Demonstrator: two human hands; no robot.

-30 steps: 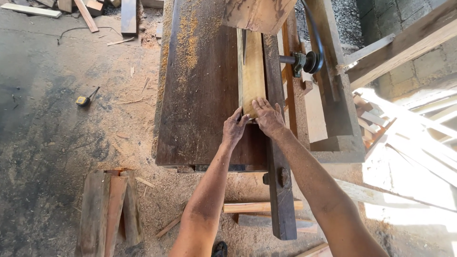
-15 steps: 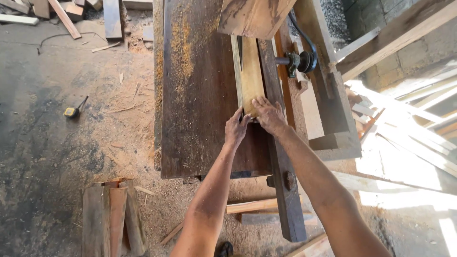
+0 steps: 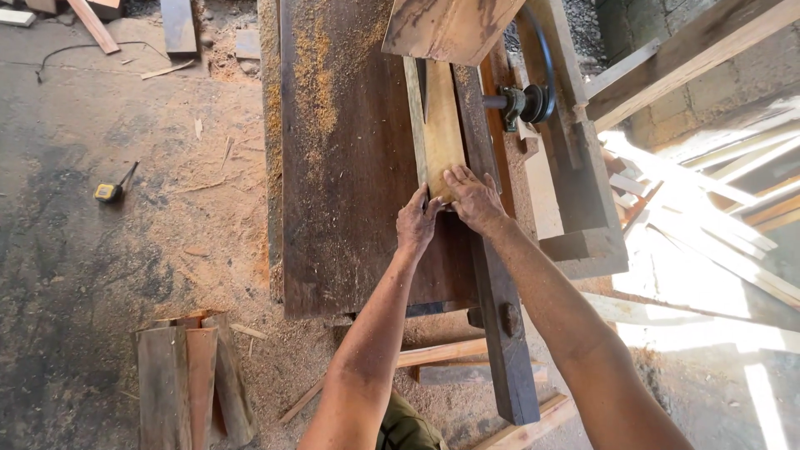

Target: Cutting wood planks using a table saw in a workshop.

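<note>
Both hands, left hand [image 3: 416,223] and right hand [image 3: 472,198], pressed flat on near end of pale board [image 3: 443,137], nothing gripped; board lies on dark saw table [image 3: 350,167]. Best kept fingers low, pressure even, board tight against right rail [image 3: 492,275].

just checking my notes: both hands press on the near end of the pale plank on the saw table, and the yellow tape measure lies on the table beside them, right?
Not quite. Both the left hand and right hand do press on the near end of the pale plank on the saw table, but the head view shows the yellow tape measure lying on the floor, far to the left.
</note>
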